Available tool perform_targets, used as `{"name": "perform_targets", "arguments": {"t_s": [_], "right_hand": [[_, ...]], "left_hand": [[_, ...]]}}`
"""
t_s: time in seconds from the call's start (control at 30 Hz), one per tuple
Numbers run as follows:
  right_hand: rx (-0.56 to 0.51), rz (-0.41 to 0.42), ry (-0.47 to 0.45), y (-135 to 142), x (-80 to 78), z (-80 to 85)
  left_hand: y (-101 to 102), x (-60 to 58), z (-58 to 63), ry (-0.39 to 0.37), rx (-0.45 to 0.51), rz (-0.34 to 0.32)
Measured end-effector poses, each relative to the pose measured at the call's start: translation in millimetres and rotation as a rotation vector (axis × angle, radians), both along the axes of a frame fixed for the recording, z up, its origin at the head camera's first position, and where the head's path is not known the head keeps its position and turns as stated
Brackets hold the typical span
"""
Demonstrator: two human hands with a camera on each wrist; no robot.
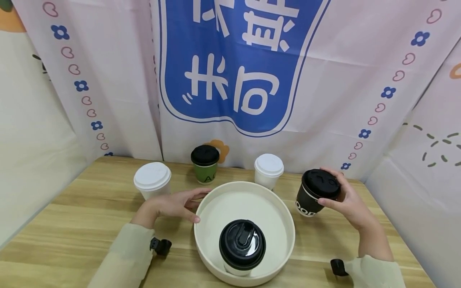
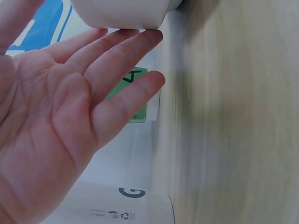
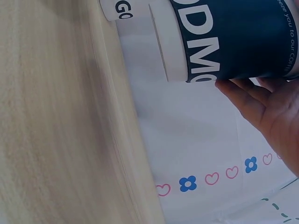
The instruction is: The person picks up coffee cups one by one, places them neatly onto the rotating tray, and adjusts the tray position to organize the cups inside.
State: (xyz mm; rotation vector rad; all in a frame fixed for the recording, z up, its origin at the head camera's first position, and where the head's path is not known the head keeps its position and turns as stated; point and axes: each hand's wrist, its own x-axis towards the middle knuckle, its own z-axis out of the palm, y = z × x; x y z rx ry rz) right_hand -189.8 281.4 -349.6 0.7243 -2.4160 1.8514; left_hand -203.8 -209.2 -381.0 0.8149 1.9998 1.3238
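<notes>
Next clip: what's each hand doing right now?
Left hand: open, touching the round tray.
Right hand: closed, holding the black cup.

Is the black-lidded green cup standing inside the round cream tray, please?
No, the black-lidded green cup stands beyond the round cream tray.
</notes>
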Motion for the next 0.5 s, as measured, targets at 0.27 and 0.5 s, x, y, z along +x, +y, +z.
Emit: {"name": "perform_targets", "arguments": {"t_s": [0.27,0.5], "right_hand": [[0.0,0.016,-0.004,0.0,-1.3,-1.5],[-0.006,0.029,-0.003,0.1,-1.5,-3.3]], "left_hand": [[-0.9,-6.7,-3.1,-0.034,0.028,-0.02],[0.2,-12.4,-4.3,-0.072,0.035,-0.025]]}}
